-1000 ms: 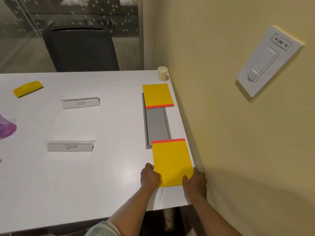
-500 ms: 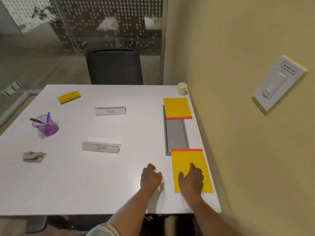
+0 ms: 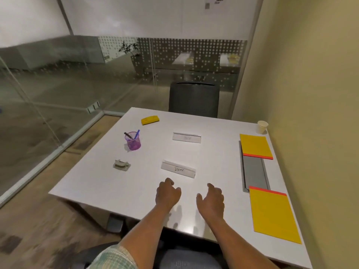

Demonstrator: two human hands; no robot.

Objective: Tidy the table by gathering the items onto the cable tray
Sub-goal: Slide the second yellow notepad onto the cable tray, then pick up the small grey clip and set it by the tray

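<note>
At the lower centre of the frame my left hand and my right hand hover side by side over the white table, both empty, fingers loosely curled and partly open, gripping nothing. Just above my left fingers lies the name card marked "Bear", close but not touching. A second name card sits higher, near mid-frame. The cable tray runs along the right side, well to the right of my right hand. One yellow pad covers the tray's upper end; another yellow pad overlaps its lower end at lower right. To the left of centre stand a purple pen cup, a yellow eraser above it, and a small grey clip-like object below. A paper cup stands at the table's upper right corner.
</note>
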